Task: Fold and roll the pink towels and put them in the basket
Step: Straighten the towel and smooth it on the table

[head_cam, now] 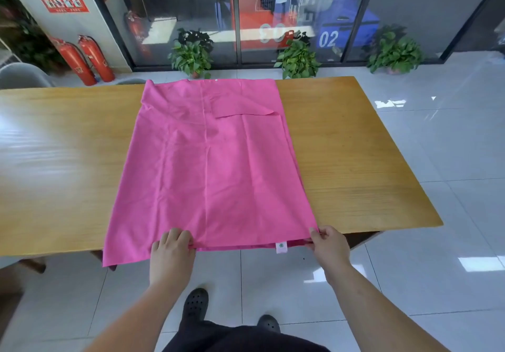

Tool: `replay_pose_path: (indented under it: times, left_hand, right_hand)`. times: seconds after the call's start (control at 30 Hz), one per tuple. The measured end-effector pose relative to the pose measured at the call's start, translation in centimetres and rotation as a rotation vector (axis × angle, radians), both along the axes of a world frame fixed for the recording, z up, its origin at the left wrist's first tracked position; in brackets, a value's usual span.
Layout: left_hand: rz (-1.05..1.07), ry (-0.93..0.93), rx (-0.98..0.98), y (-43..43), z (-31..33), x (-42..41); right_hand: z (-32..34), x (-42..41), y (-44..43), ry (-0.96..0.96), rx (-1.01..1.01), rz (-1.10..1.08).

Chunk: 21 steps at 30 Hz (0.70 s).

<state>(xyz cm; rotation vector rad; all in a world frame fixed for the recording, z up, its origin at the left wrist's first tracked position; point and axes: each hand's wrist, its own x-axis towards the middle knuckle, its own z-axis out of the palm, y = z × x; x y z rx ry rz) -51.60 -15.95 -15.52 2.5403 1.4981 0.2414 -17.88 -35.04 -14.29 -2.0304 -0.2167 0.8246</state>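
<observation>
While pink towel [213, 160] lies flat across table [355, 160], left hand [172, 253], right hand [329, 245] pinch its near edge.

The pink towel [213, 165] lies flat on the bench [341, 160], folded over, from the far edge to the near edge. Its near left corner hangs off. A small white tag [281, 247] sticks out at the near edge.

Wooden desk [341, 146] on glossy white floor tiles [442, 138], glare patches. Glass partition [191, 1] behind, three potted plants [191, 57] along its base. Two red fire extinguishers [97, 57] far left, grey chair [19, 75] near them, red poster [62, 0] above.
</observation>
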Motion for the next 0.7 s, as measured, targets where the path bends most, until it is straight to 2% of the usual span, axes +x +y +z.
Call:
replay_pose_path:
  times: [0.17, 0.27, 0.33, 0.43, 0.53, 0.63, 0.7]
  left_hand:
    - [0.14, -0.052, 0.002, -1.1, 0.3, 0.0]
    - [0.297, -0.026, -0.152, -1.9, 0.1, 0.4]
    - [0.427, -0.09, -0.285, -2.6, -0.2, 0.8]
    - [0.631, -0.299, -0.482, -3.4, -0.9, 1.5]
    - [0.776, -0.613, -0.663, -3.8, -1.6, 2.3]
    - [0.927, -0.913, -0.802, -3.4, -2.3, 3.1]
    - [1.012, -1.024, -0.821, -3.0, -2.6, 3.4]
  right_hand:
    - [0.3, -0.3, -1.0, -0.115, 0.05, -0.069]
    - [-1.0, -0.3, -1.6, -0.057, -0.033, -0.052]
    - [-1.7, -0.3, -1.6, 0.014, -0.034, -0.053]
    - [-2.4, -0.2, -1.4, 0.122, 0.014, -0.096]
    - [-2.8, -0.2, -1.4, 0.227, 0.068, -0.152]
    - [-2.8, -0.2, -1.6, 0.303, 0.124, -0.223]
    - [-2.6, -0.2, -1.7, 0.313, 0.149, -0.25]
